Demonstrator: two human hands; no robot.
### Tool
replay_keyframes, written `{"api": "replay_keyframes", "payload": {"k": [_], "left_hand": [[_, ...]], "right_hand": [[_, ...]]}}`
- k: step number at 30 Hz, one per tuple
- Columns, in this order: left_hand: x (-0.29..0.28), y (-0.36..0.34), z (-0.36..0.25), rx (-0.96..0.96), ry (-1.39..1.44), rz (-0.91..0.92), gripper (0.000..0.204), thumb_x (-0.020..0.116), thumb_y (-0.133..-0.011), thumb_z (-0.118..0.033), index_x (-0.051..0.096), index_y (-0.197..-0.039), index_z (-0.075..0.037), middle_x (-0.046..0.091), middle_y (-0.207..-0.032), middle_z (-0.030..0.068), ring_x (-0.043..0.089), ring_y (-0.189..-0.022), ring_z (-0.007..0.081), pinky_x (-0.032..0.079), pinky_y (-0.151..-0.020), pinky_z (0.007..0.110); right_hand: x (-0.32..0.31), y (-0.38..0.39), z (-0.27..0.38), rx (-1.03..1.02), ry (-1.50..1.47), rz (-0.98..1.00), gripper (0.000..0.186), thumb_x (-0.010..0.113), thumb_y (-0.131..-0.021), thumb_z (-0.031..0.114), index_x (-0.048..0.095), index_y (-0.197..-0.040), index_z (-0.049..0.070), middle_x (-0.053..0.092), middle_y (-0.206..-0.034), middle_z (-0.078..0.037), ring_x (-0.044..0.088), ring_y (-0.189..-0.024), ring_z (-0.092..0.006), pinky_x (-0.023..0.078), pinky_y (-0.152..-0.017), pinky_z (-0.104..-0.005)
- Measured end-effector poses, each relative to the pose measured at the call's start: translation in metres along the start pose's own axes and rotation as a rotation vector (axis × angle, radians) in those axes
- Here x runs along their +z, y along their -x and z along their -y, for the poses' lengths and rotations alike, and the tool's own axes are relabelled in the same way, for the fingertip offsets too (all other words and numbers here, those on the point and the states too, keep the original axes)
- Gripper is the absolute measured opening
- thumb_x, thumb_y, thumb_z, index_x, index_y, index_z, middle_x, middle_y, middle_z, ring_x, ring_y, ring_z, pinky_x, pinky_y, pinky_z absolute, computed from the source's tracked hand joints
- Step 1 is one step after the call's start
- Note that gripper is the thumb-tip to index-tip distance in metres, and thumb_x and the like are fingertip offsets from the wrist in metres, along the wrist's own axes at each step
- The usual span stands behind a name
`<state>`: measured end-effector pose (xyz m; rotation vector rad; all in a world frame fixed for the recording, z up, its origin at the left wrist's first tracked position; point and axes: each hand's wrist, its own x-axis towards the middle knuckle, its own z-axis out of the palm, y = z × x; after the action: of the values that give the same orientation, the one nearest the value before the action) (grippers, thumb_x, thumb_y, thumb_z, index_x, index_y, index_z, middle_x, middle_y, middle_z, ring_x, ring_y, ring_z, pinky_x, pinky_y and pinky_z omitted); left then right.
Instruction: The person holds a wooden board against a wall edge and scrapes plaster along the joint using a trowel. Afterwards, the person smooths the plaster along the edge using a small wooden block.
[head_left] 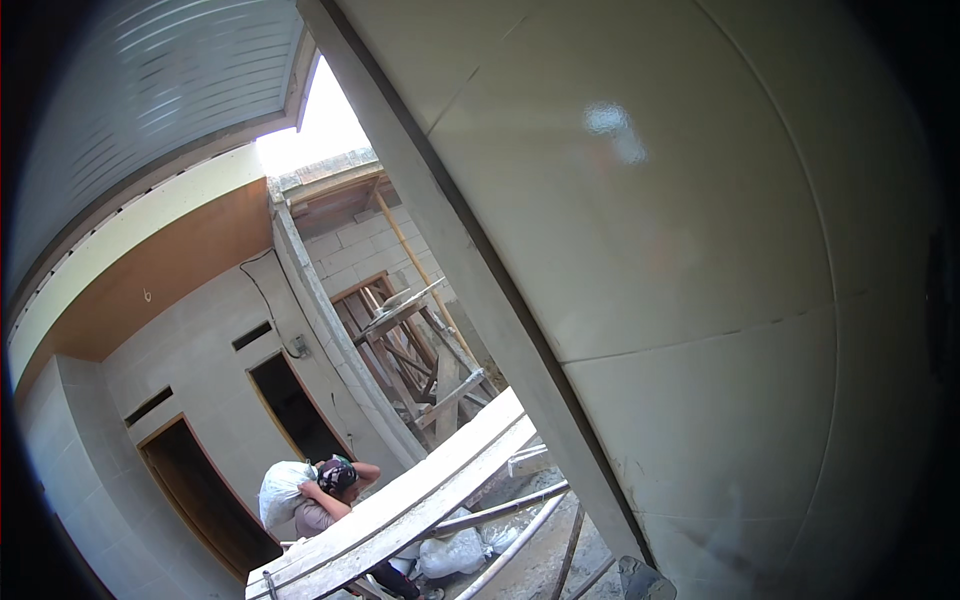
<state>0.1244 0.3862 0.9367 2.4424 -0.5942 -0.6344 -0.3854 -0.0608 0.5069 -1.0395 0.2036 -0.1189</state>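
Neither my left hand nor my right hand shows in the head view. Large glossy beige tiles (700, 250) fill the right side, with thin joint lines between them. A grey edge strip (440, 220) runs slantwise along their left border. At the foot of this strip, by the lower edge, sits a small dark grey lump (643, 580) that I cannot make out. Pale planks (420, 490) stretch across the lower middle, apart from the tiled surface.
Beyond the planks a co-worker (335, 490) carries a white sack (285, 492) on the shoulder. More white sacks (452, 553) lie below, beside metal poles (515, 545). Wooden scaffolding (400, 340) stands farther back. Two dark doorways (205, 490) open in the far wall.
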Motion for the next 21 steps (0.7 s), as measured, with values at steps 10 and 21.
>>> {"api": "replay_keyframes", "payload": {"k": [10, 21], "left_hand": [[0.234, -0.066, 0.035, 0.281, -0.110, 0.401, 0.054, 0.058, -0.097, -0.044, 0.056, -0.135, -0.006, 0.066, -0.122, 0.0218, 0.062, -0.112, 0.0293, 0.048, -0.096, 0.040], [0.573, 0.006, 0.073, 0.215, -0.057, 0.767, 0.064, 0.056, -0.095, -0.053, 0.053, -0.138, -0.006, 0.063, -0.124, 0.0263, 0.061, -0.116, 0.0386, 0.046, -0.098, 0.041]], "right_hand": [[0.068, 0.066, 0.090, -0.030, 0.022, -0.259, 0.013, 0.057, -0.089, 0.018, 0.052, -0.097, 0.009, 0.049, -0.066, 0.002, 0.044, -0.052, -0.0071, 0.036, -0.045, -0.0236], [0.092, 0.010, 0.156, -0.423, 0.076, -0.239, 0.020, 0.061, -0.088, 0.008, 0.044, -0.094, -0.001, 0.060, -0.072, -0.011, 0.058, -0.055, -0.0144, 0.050, -0.052, -0.0307]]}}
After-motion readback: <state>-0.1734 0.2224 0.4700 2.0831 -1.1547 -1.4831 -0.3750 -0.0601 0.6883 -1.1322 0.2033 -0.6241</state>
